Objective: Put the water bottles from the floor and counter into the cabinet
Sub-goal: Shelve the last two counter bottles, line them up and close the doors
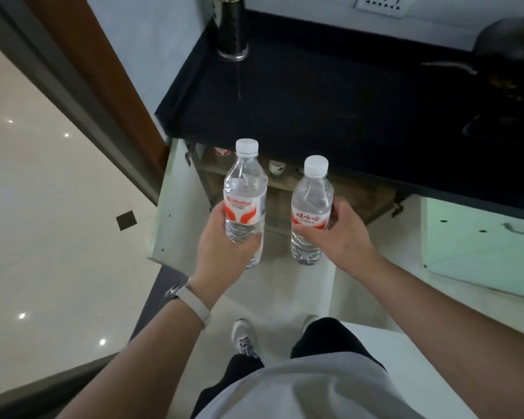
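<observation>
I hold two clear water bottles with white caps and red-and-white labels, both upright in front of the open cabinet (285, 189). My left hand (221, 249) grips the left bottle (245, 189) around its lower half. My right hand (342, 234) grips the right bottle (310, 204) at its label. The cabinet sits under the black counter (330, 95); its wooden shelf shows a few small cups behind the bottles. Its white left door (176, 201) stands swung open.
A tall dark cylinder (233, 28) stands at the counter's back left, and a black kettle (508, 46) at the right. A pale green door (478, 246) with a handle hangs open on the right. A brown door frame (103, 71) borders the left. My feet stand on the white floor.
</observation>
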